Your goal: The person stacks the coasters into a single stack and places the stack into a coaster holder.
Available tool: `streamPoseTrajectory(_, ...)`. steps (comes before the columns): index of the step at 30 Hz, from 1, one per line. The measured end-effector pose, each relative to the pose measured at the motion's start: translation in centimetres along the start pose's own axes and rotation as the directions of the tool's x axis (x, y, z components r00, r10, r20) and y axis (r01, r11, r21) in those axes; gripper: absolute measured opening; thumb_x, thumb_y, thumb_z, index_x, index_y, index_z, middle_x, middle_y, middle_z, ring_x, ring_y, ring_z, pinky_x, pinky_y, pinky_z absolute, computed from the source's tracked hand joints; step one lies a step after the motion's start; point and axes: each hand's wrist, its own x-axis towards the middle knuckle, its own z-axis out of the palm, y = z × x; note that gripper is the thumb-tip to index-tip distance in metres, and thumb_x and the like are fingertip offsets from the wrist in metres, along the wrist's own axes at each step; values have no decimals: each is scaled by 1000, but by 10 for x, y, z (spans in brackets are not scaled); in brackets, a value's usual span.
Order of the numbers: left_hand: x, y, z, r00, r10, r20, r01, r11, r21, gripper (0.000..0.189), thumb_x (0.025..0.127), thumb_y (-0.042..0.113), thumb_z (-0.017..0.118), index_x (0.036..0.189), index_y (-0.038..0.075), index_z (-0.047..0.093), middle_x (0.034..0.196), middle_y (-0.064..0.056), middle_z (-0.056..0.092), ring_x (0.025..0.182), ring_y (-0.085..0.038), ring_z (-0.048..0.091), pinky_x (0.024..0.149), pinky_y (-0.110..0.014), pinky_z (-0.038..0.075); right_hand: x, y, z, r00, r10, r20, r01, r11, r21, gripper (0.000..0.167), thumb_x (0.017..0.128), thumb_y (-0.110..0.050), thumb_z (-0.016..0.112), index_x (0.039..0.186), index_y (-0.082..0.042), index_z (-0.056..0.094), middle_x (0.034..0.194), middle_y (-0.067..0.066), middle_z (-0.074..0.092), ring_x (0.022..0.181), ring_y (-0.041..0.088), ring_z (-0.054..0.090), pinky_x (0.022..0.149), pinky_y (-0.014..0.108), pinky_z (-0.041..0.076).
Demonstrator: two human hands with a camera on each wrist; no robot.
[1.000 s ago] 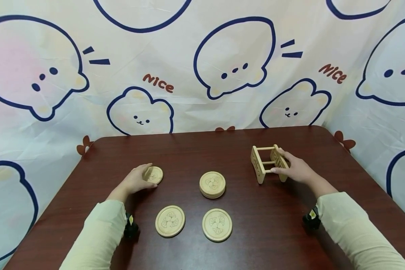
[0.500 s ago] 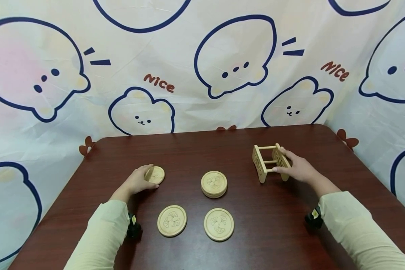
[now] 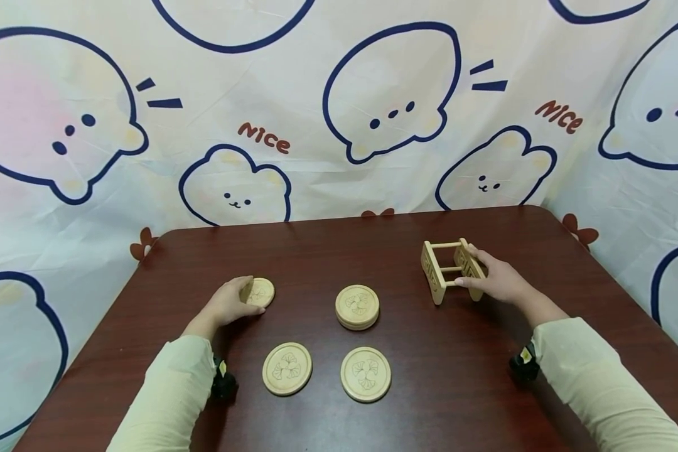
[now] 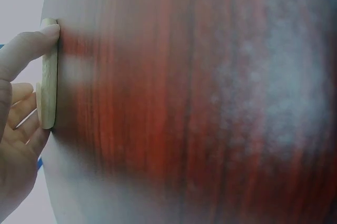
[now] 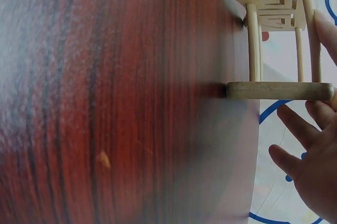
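In the head view, the left hand (image 3: 226,306) is clamped on a round wooden coaster (image 3: 262,292), thumb at the near edge and fingers at the far one, the coaster lying just to that hand's right on the dark tabletop (image 3: 429,370); a small stack of coasters (image 3: 357,305) lies farther right of the left hand, between it and the right hand (image 3: 503,280); a single coaster (image 3: 287,369) lies nearer the body than the left hand and to its right, and another coaster (image 3: 365,375) lies beyond that one; the right hand is clamped on the near side of a small wooden rack (image 3: 452,269), which stands upright just to its left; a cartoon-printed cloth (image 3: 316,188) hangs beyond both hands.

In the left wrist view, the left thumb presses one end of the coaster's rim, the fingers at the other.

In the right wrist view, the right thumb touches a rack rail; two fingers spread free beside the side panel (image 5: 279,90).
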Motion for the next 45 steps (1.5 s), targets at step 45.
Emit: streamPoseTrajectory(45, 3, 60, 5, 977, 211, -14, -212, 975, -61, 79, 65, 30, 74, 128, -2, 38, 128, -18, 37, 117, -32, 31, 93, -46, 28, 5, 7, 2, 1000, 7, 1, -7, 1000, 11, 91, 73, -52, 59, 139, -7, 14, 134, 29, 21, 112, 43, 34, 84, 55, 31)
